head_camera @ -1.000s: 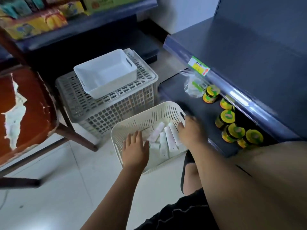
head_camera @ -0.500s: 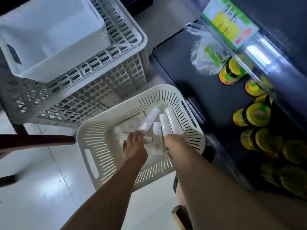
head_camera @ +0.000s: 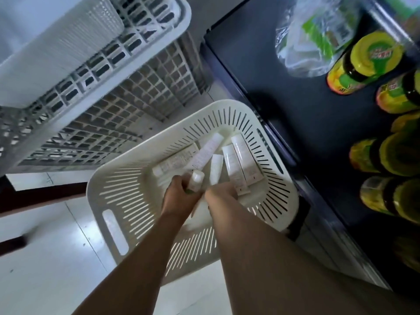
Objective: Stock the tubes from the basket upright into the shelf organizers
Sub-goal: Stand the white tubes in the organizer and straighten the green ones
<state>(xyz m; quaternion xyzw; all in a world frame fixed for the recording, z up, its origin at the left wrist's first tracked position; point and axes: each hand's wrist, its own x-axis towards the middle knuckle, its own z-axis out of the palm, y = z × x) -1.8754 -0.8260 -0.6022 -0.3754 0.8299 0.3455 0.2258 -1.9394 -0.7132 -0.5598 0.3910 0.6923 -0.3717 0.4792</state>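
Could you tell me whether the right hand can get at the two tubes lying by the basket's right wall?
Probably yes. The right hand is inside the basket, beside those tubes, and nothing lies on them. The left hand grips a small tube farther left, out of the way.

Basket (head_camera: 106, 194) open-topped, reachable from above. Inside basket: tubes (head_camera: 237, 167) cover far half, left hand (head_camera: 179, 197) gripping tube (head_camera: 196, 179) and right hand (head_camera: 221, 193) crowd near half. Left of basket: bare floor (head_camera: 45, 280), free. Beyond basket: crate (head_camera: 127, 114) wall close. Right of basket: shelf (head_camera: 295, 105) edge just beside, jars (head_camera: 368, 57) crowd its far side.
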